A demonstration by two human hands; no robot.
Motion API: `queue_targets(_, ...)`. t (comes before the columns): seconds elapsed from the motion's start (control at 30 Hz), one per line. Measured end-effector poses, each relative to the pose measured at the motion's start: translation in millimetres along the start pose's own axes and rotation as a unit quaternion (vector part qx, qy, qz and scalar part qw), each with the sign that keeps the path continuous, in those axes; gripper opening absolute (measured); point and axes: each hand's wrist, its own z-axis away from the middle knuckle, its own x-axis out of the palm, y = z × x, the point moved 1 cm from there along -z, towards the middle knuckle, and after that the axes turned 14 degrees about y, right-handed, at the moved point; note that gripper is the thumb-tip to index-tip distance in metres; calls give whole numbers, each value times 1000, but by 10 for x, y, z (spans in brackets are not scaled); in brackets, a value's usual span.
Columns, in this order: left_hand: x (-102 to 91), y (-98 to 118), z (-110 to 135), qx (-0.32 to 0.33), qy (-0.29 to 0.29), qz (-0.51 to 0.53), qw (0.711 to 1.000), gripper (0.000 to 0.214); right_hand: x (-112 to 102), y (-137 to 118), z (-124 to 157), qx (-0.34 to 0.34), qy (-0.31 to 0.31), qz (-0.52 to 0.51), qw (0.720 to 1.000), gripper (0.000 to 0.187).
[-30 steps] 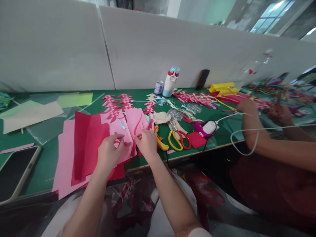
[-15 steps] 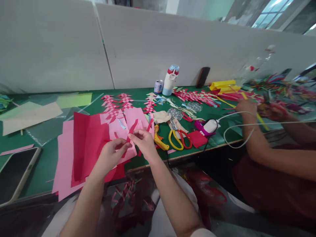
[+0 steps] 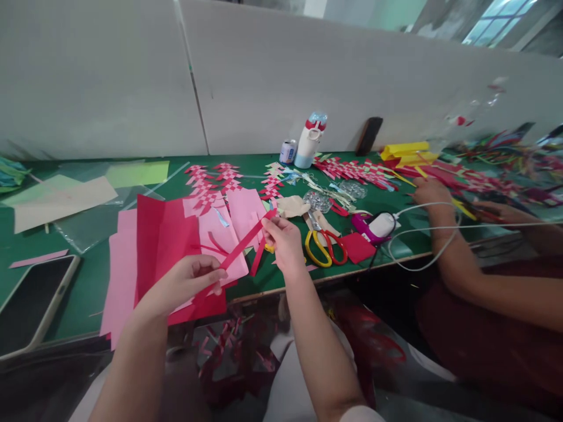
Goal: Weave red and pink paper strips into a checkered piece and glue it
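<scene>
A red paper strip is stretched slantwise between my two hands. My left hand pinches its lower end, and my right hand grips the upper end. Another red strip hangs below my right fingers, and thin red strips lie to the left. Beneath and beside my left hand are red paper sheets and pink paper sheets. Just right of my right hand lie scissors with yellow and red handles.
Woven pink-and-red paper pieces lie behind the sheets. A bottle and a can stand by the partition. A phone rests at left. At right, a co-worker's hands work behind a white cable.
My hands have moved apart, my right hand going up and right, so the red strip is now drawn out straight between them. The co-worker's hands have shifted.
</scene>
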Motion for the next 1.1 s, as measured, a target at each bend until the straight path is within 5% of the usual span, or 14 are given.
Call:
queue_targets(0.1, -5, -47, 1, -24, 11, 2, 1000, 24, -21, -40, 14, -41, 24, 19, 999, 23)
queue_targets(0.23, 100, -73, -53, -40, 88, 67, 993, 28, 28, -69, 159, -182, 13, 118, 976, 18)
queue_targets(0.47, 247, -92, -162, -82, 164, 247, 952, 29, 169, -29, 484, -367, -179, 253, 877, 12)
queue_targets(0.6, 251, -65, -171, -134, 257, 307, 907, 36, 183, 58, 498, -444, -193, 307, 819, 13)
queue_targets(0.77, 250, -28, -165, -136, 253, 330, 899, 37, 179, 92, 488, -489, -203, 325, 784, 13)
queue_targets(0.9, 212, -77, -158, -113, 221, 324, 913, 30, 174, 10, 512, -399, -253, 252, 845, 25)
queue_targets(1.0, 207, -89, -141, -92, 157, 299, 937, 28, 144, -21, 465, -292, -189, 211, 914, 30)
queue_targets(1.1, 220, -63, -118, -69, 111, 220, 967, 29, 105, 19, 375, -197, -124, 220, 947, 39)
